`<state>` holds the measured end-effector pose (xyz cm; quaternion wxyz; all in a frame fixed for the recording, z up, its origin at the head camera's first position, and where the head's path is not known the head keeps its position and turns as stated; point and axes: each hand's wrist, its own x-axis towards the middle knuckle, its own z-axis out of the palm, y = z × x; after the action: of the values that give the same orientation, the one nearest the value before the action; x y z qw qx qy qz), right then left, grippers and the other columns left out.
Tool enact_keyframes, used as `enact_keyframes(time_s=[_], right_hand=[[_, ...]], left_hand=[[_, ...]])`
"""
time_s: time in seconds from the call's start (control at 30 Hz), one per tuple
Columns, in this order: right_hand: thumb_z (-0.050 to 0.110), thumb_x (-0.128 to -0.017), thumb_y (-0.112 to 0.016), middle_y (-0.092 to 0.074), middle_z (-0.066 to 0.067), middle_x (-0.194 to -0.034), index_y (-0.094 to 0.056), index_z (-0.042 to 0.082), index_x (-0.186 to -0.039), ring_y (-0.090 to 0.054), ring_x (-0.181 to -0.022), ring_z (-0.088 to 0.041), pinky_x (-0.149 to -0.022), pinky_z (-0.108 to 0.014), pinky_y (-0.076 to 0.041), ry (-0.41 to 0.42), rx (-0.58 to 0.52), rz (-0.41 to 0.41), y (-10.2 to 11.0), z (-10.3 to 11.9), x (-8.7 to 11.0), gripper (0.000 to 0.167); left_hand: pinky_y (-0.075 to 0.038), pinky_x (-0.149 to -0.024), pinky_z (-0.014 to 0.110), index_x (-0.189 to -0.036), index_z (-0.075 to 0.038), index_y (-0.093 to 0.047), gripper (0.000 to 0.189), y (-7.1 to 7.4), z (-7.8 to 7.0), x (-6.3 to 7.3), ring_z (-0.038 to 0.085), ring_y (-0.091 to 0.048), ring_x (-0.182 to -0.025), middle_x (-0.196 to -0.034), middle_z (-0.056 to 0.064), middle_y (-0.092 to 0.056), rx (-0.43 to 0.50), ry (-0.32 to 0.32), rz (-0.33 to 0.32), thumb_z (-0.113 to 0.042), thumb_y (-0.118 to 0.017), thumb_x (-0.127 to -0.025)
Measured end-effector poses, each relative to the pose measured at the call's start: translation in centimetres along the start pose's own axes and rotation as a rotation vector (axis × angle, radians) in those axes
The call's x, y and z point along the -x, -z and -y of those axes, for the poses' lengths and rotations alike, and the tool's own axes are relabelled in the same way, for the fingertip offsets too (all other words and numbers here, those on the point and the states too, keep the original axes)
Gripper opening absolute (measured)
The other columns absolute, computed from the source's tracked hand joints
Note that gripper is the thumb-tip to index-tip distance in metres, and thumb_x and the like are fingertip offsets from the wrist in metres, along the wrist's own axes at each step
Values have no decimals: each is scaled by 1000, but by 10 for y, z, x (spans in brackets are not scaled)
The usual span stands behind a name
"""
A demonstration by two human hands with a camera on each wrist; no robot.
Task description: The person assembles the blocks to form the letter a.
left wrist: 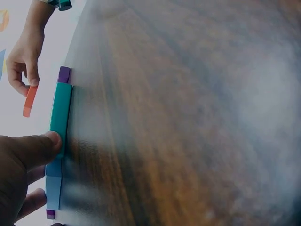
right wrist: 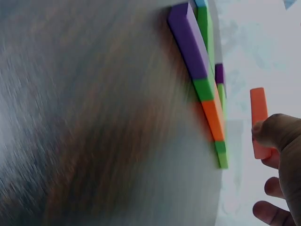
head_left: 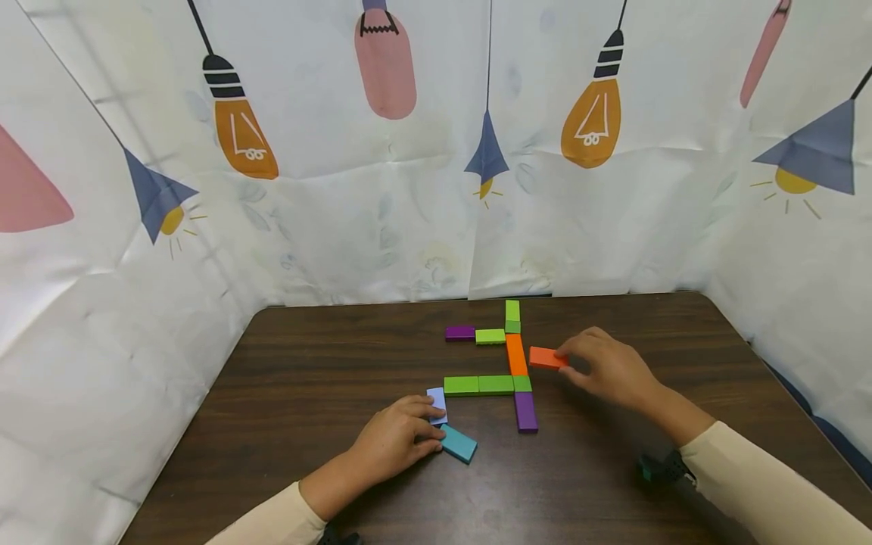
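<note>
My left hand rests low over the table and pinches one end of a teal block between thumb and index finger. Another of its fingers touches a light blue block just behind. The left wrist view shows the thumb on the near side of the teal block. On the right, my right hand holds a red-orange block by its right end. That block hangs raised off the table, with the thumb across it in the right wrist view, where this red-orange block stands upright.
Joined blocks lie between the hands: a row of green blocks, an orange block, a purple block in front, and a green block at the far end. A dark purple block extends left. A patterned curtain hangs behind the brown table.
</note>
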<state>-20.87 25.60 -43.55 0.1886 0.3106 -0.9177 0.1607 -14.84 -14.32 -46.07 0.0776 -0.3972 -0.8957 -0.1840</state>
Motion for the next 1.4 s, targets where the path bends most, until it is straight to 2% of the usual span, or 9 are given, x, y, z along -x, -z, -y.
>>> enact_keyframes(time_s=[0.33,0.8,1.07,1.23,1.4], right_hand=[[19,-78,-90,-70,12,-101,-77,19,-104,-59,-95,-13,-58,-24,-51,111,-51,-12,-5,20,3,29],[18,-75,-91,-71,15,-103,-75,22,-103,-57,-95,-11,-60,-23,-52,243,-115,-16,-18,40,7,33],[18,-78,-90,-71,14,-103,-76,21,-106,-57,-98,-12,-73,-31,-57,266,-135,51,-18,58,9,31],[21,-79,-90,-71,14,-101,-75,21,-103,-57,-96,-12,-75,-30,-56,303,-138,56,-21,67,9,29],[25,-82,-88,-69,19,-101,-75,24,-102,-55,-97,-10,-77,-29,-54,307,-147,94,-26,72,12,25]], left_hand=[[-56,-92,43,-98,-20,-85,15,-1,1,2,25,-59,-127,-124,-3,-71,3,21,0,-29,-84,-87],[-58,-88,44,-96,-22,-85,14,-2,0,1,23,-60,-126,-122,-5,-72,-6,17,-35,-30,-86,-84],[-57,-91,43,-97,-21,-85,15,-1,1,1,23,-60,-126,-122,-5,-72,7,14,-34,-29,-86,-85],[-57,-91,42,-98,-21,-85,15,-1,2,1,22,-60,-127,-122,-5,-72,5,11,-33,-29,-86,-85],[-57,-92,42,-98,-22,-85,15,-2,2,1,22,-60,-127,-122,-5,-72,1,10,-31,-29,-86,-85]])
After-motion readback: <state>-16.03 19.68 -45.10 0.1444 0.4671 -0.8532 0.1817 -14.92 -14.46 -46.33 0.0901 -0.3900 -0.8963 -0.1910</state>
